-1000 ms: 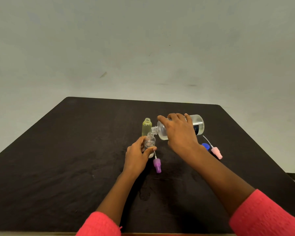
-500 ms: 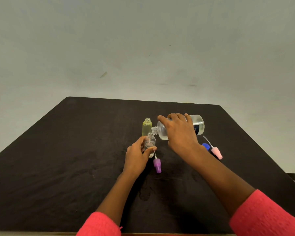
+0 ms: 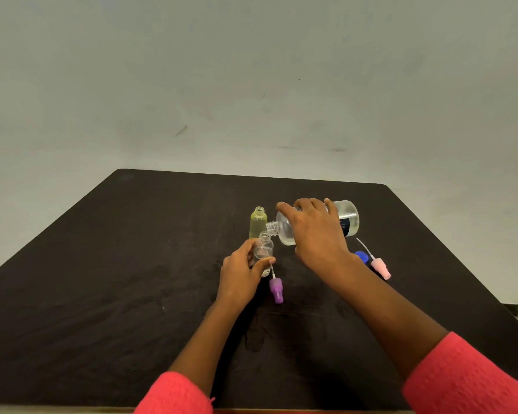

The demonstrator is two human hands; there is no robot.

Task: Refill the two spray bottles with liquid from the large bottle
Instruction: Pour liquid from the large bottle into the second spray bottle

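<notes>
Dark cloth covered the desk [image 3: 102, 294], which stood before a plain pale wall [image 3: 251, 70]. Nearest the camera, two pink sleeves [image 3: 174, 394] framed the bottom edge, with bare forearms reaching forward from them. The left hand [image 3: 240, 276] had its grip closed around a small clear spray bottle [image 3: 263, 249], thumb on one side and fingers on the other, holding it upright on the desk with its neck open. Just beside that hand, toward the right, a purple spray top [image 3: 276, 289] lay on its side, its thin white tube pointing back at the clear bottle. Further right, a pink spray top [image 3: 381, 268] lay on the cloth with its tube angled away, and a blue cap [image 3: 362, 257] sat next to it, partly hidden by the right wrist. The right hand [image 3: 314, 231] was wrapped over the large bottle [image 3: 349, 218], its grip shut on the body from above. That bottle was tipped nearly level, its threaded mouth sitting just above the open neck of the clear bottle; whether liquid was running could not be told. Behind the clear bottle stood a yellowish spray bottle [image 3: 257, 224], upright, uncapped and touched by neither hand.
</notes>
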